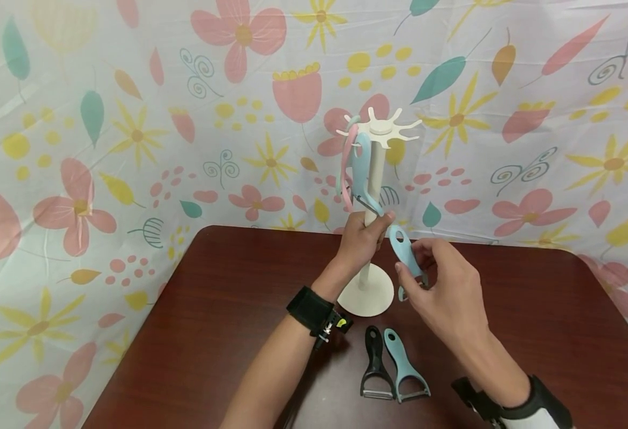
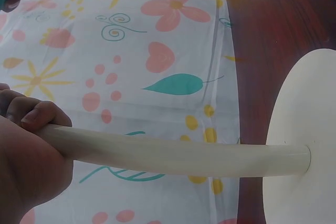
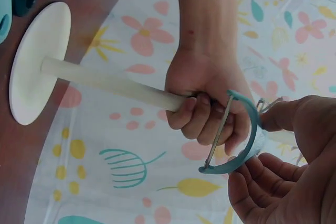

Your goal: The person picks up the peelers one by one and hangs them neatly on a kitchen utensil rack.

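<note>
My left hand (image 1: 361, 241) grips the cream pole (image 2: 157, 153) of an upright stand, fingers wrapped right round it. The stand has a round base (image 1: 366, 301) and a top (image 1: 381, 127) of radiating prongs. My right hand (image 1: 450, 289) pinches a light blue Y-shaped peeler (image 1: 406, 253) between thumb and fingers, just right of the pole. Its handle end points up, and its blade frame shows in the right wrist view. On the left prongs hang a light blue peeler (image 1: 361, 161) and a pink peeler (image 1: 347, 164), with a greenish one partly hidden behind.
On the dark red-brown table (image 1: 228, 322), a black peeler (image 1: 375, 357) and a blue-green peeler (image 1: 398, 354) lie side by side in front of the base. A flower-printed cloth (image 1: 148, 137) hangs behind the table and along its left.
</note>
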A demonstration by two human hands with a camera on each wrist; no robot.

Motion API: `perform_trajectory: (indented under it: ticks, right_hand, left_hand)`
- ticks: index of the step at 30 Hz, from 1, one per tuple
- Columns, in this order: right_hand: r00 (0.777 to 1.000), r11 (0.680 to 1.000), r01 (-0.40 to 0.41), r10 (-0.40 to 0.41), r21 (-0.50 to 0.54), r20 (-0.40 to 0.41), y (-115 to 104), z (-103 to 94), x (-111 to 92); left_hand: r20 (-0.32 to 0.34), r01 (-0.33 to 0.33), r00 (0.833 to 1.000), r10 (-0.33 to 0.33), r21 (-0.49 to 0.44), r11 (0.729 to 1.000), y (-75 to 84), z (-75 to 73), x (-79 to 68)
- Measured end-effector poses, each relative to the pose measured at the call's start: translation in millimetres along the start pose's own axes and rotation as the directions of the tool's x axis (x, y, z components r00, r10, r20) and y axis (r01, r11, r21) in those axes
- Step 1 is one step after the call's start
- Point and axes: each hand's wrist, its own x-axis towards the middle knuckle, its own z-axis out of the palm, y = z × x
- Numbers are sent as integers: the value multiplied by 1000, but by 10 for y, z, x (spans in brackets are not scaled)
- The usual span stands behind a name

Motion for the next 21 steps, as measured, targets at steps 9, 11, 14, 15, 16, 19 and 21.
perform_trajectory:
  ticks: [9,11,14,15,16,19,21]
  right_hand:
    - [998,1000,13,-13,-1,-54,-70,-48,123]
    - [997,1000,19,-18,8,-76,-96,-50,149]
    - [993,999,30,-26,29,-118,-137,-55,182]
    - [991,999,34,-29,35,-131,-152,-58,193]
    - [990,999,37,-31,40,-140,-166,-62,202]
    - [986,998,45,-37,49,-161,-206,-79,233]
    - [985,997,51,-41,54,-170,-232,-95,256]
  left_hand:
    - [5,-6,1000,6,0,1000,11,8,-6]
    - [2,-6,1000,6,4,1000,9,8,-7]
    - [-3,-7,1000,7,13,1000,7,10,-6]
    - [-4,-9,1000,9,13,1000,6,10,-6]
    - [-5,-9,1000,10,13,1000,6,11,-6]
    - [-9,-9,1000,9,12,1000,3,13,-4]
    - [-11,-7,1000,7,6,1000,3,13,-4]
